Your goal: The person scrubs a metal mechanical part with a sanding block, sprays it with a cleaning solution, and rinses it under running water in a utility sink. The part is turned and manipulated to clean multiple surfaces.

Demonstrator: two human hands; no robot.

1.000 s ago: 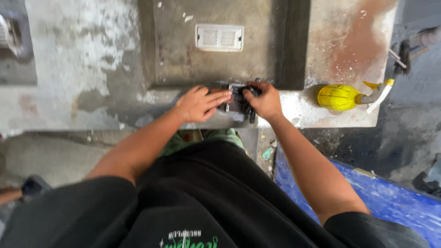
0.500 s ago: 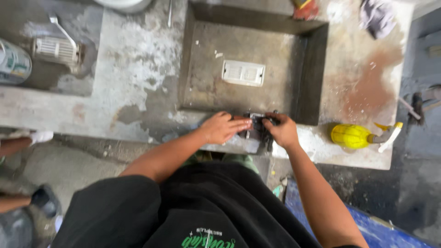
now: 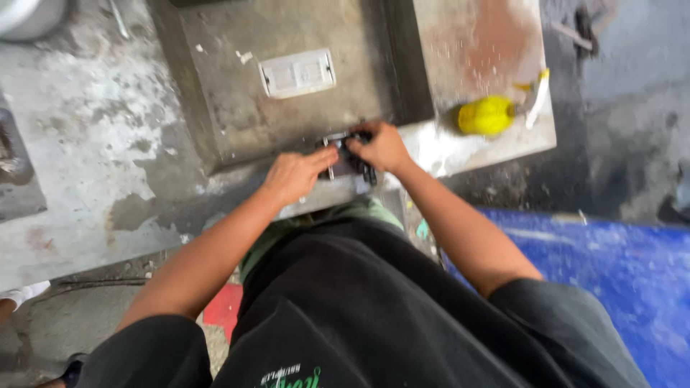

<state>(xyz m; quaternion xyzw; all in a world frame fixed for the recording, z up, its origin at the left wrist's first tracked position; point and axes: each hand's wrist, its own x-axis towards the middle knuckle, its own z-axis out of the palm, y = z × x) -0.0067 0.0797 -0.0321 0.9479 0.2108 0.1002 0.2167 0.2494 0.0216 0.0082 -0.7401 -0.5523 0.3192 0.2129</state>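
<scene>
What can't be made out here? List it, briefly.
- Small dark part: head view, mostly covered by the left hand and right hand; its shape is unclear.
- Yellow object: blurred, kind uncertain.
- Pale round vessel: cut off by the top-left edge.
- White rectangular plate: surface detail too blurred.

Yellow ball (image 3: 486, 116), blue tarp (image 3: 618, 266), grey worktop (image 3: 79, 172).

Both hands meet at the near edge of a worn grey concrete workbench (image 3: 93, 165). The left hand (image 3: 293, 174) and the right hand (image 3: 384, 146) close around a small dark metal part (image 3: 350, 162), blurred, possibly a clamp or fitting. At twelve o'clock from it lies a pale rectangular plate (image 3: 297, 72) in a recessed grey tray (image 3: 215, 108). At two o'clock rests a round yellow object (image 3: 486, 116).
</scene>
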